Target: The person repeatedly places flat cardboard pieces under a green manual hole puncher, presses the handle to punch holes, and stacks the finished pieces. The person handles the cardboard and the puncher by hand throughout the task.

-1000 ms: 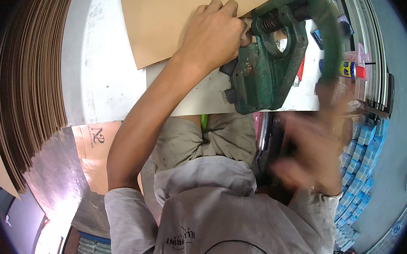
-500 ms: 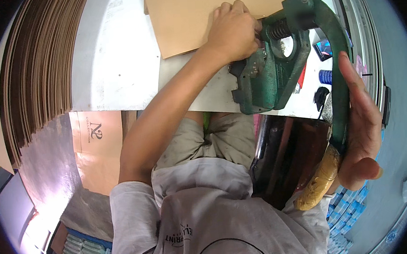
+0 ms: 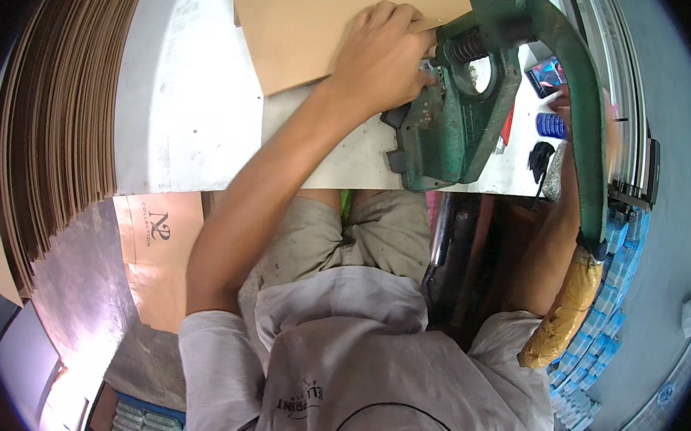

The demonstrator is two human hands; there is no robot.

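Observation:
My left hand (image 3: 386,56) lies over the near right corner of a brown paper sheet (image 3: 293,43), its fingers bent in. Its fingertips reach the spindle of a green lever press (image 3: 455,128), and whatever they pinch there is hidden. The press's long curved lever (image 3: 584,95) runs down along the right side to a grip wrapped in yellow-brown tape (image 3: 568,308). Behind the lever, my right hand (image 3: 564,104) is mostly covered and smeared by motion, near a blue spool (image 3: 550,125). It is off the taped grip.
A tall stack of brown card sheets (image 3: 58,115) stands at the left of the white table (image 3: 186,106). A printed brown paper bag (image 3: 164,260) lies below the table. Beyond the spool are a small dark box (image 3: 544,77) and a black object (image 3: 541,160). Blue-wrapped bundles (image 3: 594,326) sit lower right.
My right hand has moved from beside the lever up and behind it, toward the table. The taped grip has swung slightly right. My left hand stays at the press.

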